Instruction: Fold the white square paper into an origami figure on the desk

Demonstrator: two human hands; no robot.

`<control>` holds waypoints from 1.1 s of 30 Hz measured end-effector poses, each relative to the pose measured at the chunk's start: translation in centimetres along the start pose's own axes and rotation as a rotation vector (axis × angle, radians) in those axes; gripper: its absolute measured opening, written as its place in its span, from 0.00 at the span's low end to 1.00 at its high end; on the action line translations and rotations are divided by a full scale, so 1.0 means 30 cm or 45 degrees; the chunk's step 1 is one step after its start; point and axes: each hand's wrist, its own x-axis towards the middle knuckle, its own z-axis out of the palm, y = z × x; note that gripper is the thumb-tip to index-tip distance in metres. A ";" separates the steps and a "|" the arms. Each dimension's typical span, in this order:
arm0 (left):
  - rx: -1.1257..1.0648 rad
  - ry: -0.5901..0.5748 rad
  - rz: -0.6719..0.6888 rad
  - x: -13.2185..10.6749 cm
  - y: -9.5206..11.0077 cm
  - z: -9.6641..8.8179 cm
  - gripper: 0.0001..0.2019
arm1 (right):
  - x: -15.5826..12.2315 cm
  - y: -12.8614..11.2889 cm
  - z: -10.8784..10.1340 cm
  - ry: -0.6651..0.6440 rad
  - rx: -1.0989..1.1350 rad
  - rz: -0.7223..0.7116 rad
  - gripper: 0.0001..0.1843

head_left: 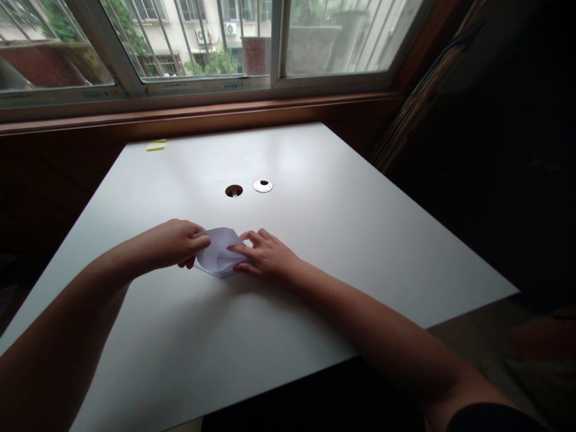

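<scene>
A folded piece of white paper (219, 247) is just above the tabletop near its middle, with its upper layer bowed open. My left hand (177, 243) pinches the paper's left edge between thumb and fingers. From the right, my right hand (267, 255) holds the paper, one finger reaching into the open fold and the others at its right end. Part of the paper's right side is hidden behind those fingers. A lower corner of the paper shows beneath the raised layer, close to the table.
The white table (351, 240) has a round hole (234, 191) beyond my hands, beside a round grommet cover (263, 186). Yellow sticky notes (156, 145) lie at the far left edge. Behind the table is a barred window (202, 42) with a wooden sill (202, 111).
</scene>
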 end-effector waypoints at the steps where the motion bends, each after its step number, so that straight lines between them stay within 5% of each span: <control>1: -0.013 -0.005 0.007 0.000 -0.002 0.001 0.18 | 0.000 -0.003 -0.002 -0.012 -0.022 -0.001 0.29; 11: -0.036 0.022 0.069 -0.008 -0.052 0.003 0.16 | -0.003 0.009 0.009 -0.056 -0.063 -0.053 0.29; 17: -0.013 0.239 0.217 -0.009 -0.069 0.015 0.18 | -0.001 0.015 0.008 -0.062 -0.046 -0.044 0.26; 26: -0.706 0.268 0.333 0.000 -0.100 0.069 0.29 | 0.015 0.022 0.015 -0.019 0.029 -0.083 0.18; 33: -1.132 0.235 0.240 0.018 -0.137 0.128 0.27 | 0.027 0.016 0.019 0.008 0.030 -0.134 0.16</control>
